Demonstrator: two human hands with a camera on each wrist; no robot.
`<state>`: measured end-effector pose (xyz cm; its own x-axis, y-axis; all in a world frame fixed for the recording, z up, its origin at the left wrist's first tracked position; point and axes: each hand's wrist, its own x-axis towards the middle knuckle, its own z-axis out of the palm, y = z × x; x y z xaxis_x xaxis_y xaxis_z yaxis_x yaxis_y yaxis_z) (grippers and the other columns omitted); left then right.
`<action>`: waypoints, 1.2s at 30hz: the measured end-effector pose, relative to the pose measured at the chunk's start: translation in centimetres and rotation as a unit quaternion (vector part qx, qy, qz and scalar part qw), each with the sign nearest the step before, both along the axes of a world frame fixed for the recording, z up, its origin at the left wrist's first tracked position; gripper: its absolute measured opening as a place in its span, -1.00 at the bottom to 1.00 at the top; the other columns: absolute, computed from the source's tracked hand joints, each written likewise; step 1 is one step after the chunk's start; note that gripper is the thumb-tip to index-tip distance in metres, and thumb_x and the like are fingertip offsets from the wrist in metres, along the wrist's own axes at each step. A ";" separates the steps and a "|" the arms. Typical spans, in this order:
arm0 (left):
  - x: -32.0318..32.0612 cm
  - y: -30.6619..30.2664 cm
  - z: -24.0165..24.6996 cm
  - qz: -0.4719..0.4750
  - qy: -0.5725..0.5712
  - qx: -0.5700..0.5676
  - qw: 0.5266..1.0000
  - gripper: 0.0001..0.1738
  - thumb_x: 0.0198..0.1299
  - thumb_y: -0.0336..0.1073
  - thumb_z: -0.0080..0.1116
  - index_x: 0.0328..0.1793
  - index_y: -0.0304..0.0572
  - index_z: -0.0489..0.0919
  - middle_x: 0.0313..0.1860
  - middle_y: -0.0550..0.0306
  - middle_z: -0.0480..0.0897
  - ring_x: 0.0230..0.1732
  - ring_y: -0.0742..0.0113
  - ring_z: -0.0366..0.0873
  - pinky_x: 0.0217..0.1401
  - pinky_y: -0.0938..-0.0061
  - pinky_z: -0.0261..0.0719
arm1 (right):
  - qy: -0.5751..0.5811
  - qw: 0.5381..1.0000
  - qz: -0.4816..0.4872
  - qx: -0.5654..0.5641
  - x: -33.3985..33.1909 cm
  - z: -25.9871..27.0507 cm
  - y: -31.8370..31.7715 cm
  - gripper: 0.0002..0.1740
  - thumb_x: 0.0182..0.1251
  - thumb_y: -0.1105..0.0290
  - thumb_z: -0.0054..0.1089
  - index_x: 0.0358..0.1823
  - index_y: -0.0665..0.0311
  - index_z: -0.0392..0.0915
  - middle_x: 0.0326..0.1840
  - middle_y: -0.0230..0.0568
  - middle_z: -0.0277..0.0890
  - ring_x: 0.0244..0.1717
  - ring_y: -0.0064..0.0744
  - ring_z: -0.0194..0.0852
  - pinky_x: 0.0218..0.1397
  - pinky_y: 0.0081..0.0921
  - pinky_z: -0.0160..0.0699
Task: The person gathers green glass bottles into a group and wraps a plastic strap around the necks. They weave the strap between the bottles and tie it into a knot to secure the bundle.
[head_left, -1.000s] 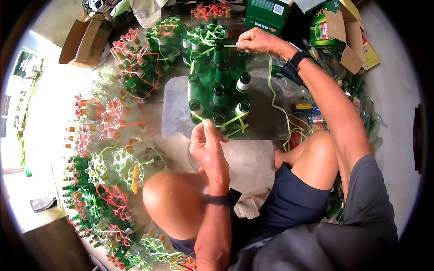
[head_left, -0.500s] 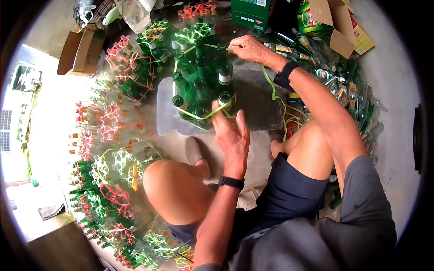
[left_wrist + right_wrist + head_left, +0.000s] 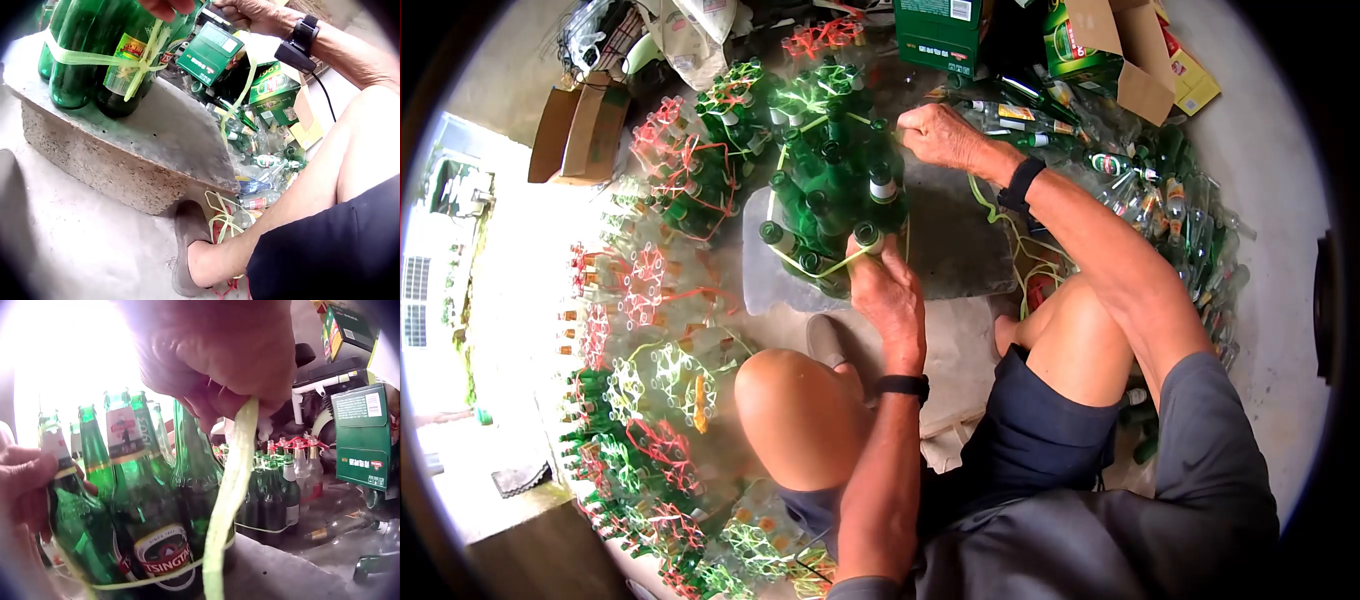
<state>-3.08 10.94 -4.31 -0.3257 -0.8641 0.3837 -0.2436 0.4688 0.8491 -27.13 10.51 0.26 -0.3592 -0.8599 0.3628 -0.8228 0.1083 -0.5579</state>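
A cluster of green beer bottles point(image 3: 830, 205) stands on a grey stone slab point(image 3: 960, 240), with a pale yellow-green plastic strap point(image 3: 228, 500) running round it. In the left wrist view, a strap knot point(image 3: 145, 64) shows low on the bundle's side. My left hand point(image 3: 885, 300) grips the neck of the front right bottle point(image 3: 867, 238), its thumb and fingers on either side in the right wrist view. Beyond the far right of the cluster, my right hand point(image 3: 945, 135) pinches the strap, which hangs down from its curled fingers.
Strapped bottle bundles point(image 3: 690, 170) line the left and back. Loose bottles point(image 3: 1180, 220) lie heaped on the right, near an open carton point(image 3: 1135, 65) and a green box point(image 3: 938, 35). Tangled strap point(image 3: 1040, 262) lies beside the slab at the right foot.
My left hand has moved from the strap at the bundle's front to the front right bottle's neck. The right hand still holds the strap beyond the bundle. The head view has shifted.
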 end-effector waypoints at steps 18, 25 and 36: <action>1.1 -1.4 1.4 -0.079 -0.039 -0.006 0.996 -0.79 0.45 -0.32 0.22 0.02 -0.35 0.60 -0.30 -0.23 0.70 -0.29 -0.21 0.68 -0.18 0.09 0.60 | 0.088 0.995 -0.034 0.042 1.6 1.0 0.6 -0.75 0.40 0.36 0.16 -0.42 0.35 0.43 -0.48 0.21 0.51 -0.29 0.39 0.57 -0.26 0.11 0.51; 1.4 -1.8 1.8 -0.099 -0.048 0.022 0.994 -0.80 0.43 -0.32 0.25 0.02 -0.31 0.60 -0.38 -0.17 0.70 -0.37 -0.15 0.69 -0.24 0.12 0.60 | 0.087 0.995 0.000 0.047 0.9 1.4 0.6 -0.73 0.43 0.32 0.12 -0.40 0.36 0.44 -0.44 0.24 0.53 -0.25 0.39 0.58 -0.19 0.14 0.51; 1.6 -2.2 1.8 -0.110 -0.039 -0.003 0.993 -0.79 0.40 -0.29 0.30 -0.03 -0.32 0.63 -0.43 -0.13 0.68 -0.45 -0.06 0.64 -0.29 0.17 0.57 | 0.081 0.991 -0.039 0.101 1.8 2.3 0.8 -0.78 0.39 0.32 0.08 -0.36 0.31 0.55 -0.32 0.21 0.66 -0.16 0.36 0.66 -0.06 0.15 0.63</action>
<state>-1.53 8.71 -2.47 -0.5343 -0.7668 0.3558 -0.1993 0.5233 0.8285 -25.28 11.26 2.53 -0.3780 -0.8929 0.2446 -0.8846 0.2704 -0.3800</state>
